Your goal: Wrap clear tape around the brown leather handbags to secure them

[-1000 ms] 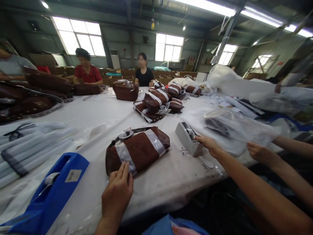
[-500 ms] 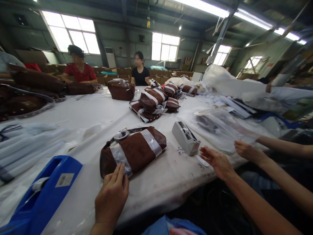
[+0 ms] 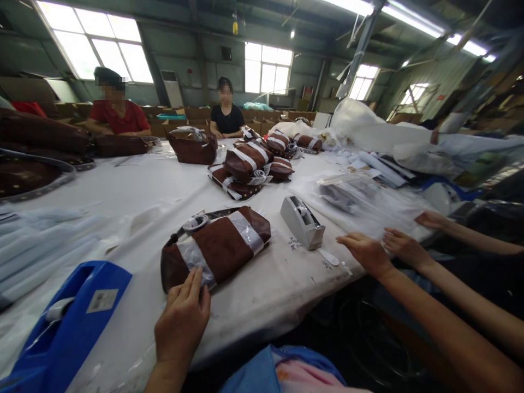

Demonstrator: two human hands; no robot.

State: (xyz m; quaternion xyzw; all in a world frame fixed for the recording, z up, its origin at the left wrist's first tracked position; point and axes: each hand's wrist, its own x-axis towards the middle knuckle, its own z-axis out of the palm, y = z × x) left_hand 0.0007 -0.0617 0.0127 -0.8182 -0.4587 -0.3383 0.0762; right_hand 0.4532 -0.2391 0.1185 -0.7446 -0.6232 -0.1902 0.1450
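A brown handbag (image 3: 223,251) lies on the table before me, with two pale bands of wrap around it and a wrapped coil of strap on top. My left hand (image 3: 184,308) rests on its near left end, fingers stretched out along the left band and thumb beside them. Out to the right, my right hand (image 3: 366,254) is held above the table edge with thumb and fingers drawn together; whatever may be between the fingertips is too small to make out. A grey tape dispenser (image 3: 303,222) stands between the handbag and that hand, with a white strip (image 3: 328,257) beside it.
A blue tape dispenser (image 3: 77,316) sits at the front left. Brown handbags with pale bands (image 3: 249,161) are piled mid-table. A co-worker's hands (image 3: 405,248) are close beside my right hand, near clear plastic bags (image 3: 368,202). Two people sit across the table (image 3: 135,185).
My right hand has gone from spread fingers to fingers drawn together. My left hand stays on the handbag. One co-worker's hand has pulled back from the plastic, and the view has shifted slightly.
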